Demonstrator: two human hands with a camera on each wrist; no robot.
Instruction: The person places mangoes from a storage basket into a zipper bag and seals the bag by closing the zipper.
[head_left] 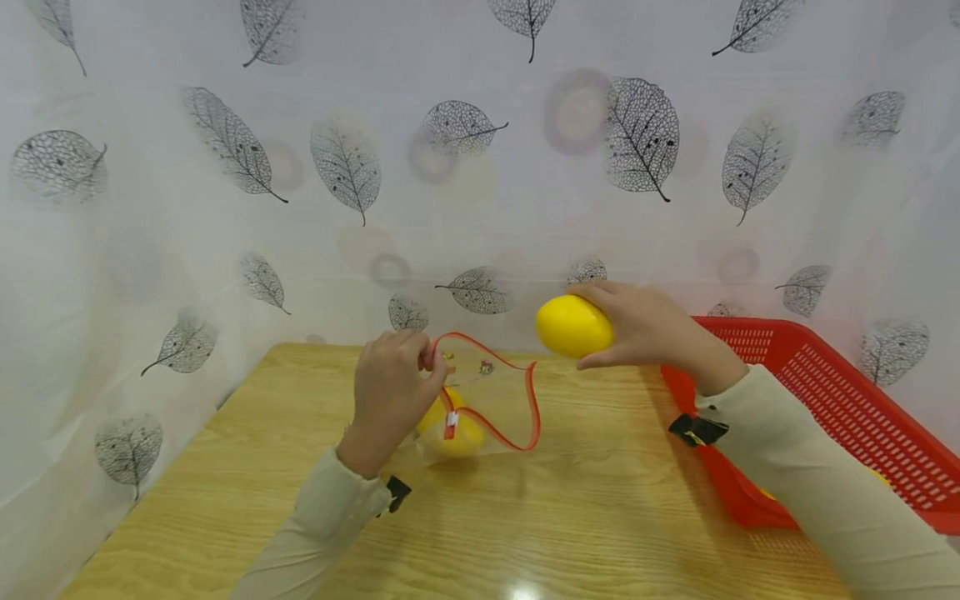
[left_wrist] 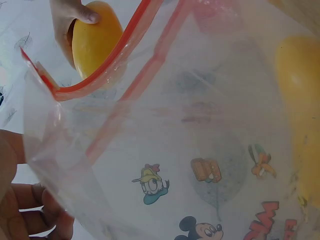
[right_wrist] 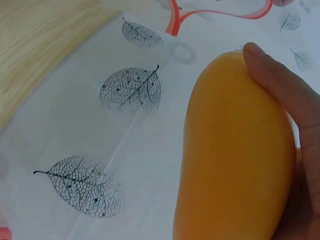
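One yellow fruit [head_left: 573, 327] hangs near the tabletop's [head_left: 585, 500] far edge, my right grip [head_left: 645, 325] curled round it, while my left grip [head_left: 390, 383] pinches a clear bag [head_left: 495, 392], a second fruit [head_left: 468, 435] showing through. I judge a looser hold could drop the smooth fruit; a slack pinch, collapse the limp bag's mouth.

Light wood-grain table [head_left: 585, 500], red slotted basket [head_left: 832, 392] on its right side, clear red-edged bag [head_left: 497, 402] farther left

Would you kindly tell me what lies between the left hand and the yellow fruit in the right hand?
In the head view, the open, red-edged bag lies between the left hand and the yellow fruit.
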